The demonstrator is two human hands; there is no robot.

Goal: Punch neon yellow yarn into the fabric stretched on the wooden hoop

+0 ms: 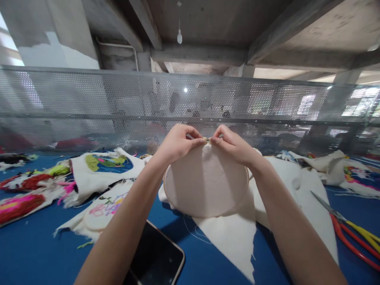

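An embroidery hoop (164,180) stands tilted up in front of me with plain white cloth (208,182) stretched across it. A loose corner of that cloth hangs below the hoop onto the table. My left hand (181,140) pinches the top of the hoop, just left of its small metal screw fitting (208,140). From the other side, my right hand (230,144) has thumb and forefinger closed at the same fitting. The fingertips of both hands nearly meet there and partly cover it.
On the blue table (172,261), a black phone (160,253) lies below my left forearm. Red-and-yellow-handled scissors (341,221) rest at right, partly on white fabric (297,190). Embroidered pieces (109,162) lie at left. A perforated metal screen (118,103) stands behind.
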